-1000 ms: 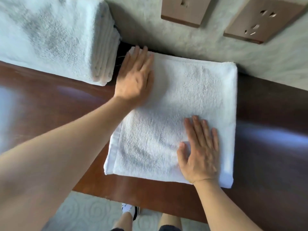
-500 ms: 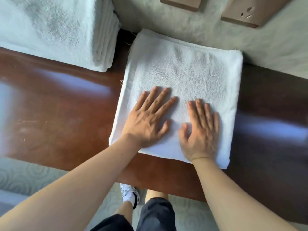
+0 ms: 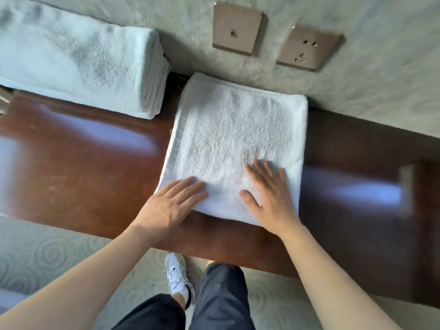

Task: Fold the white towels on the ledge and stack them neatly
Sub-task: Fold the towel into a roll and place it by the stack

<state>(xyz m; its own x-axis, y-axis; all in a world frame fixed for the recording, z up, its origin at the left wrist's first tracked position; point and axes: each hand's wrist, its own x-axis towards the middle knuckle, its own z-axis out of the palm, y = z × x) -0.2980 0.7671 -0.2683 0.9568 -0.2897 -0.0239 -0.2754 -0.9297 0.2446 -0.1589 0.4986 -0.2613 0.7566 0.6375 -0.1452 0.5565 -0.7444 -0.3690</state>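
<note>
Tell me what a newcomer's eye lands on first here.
The folded white towel at centre on the dark wooden ledge, with the left hand flat at its near-left corner and the right hand flat on its near edge. Next, the stack of folded towels at upper left, and two brown wall plates above.

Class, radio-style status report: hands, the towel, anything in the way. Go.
Left hand and right hand open, flat on folded towel, near edge. Towel square on ledge. Towel stack sits left, apart. Nothing in the way.
</note>
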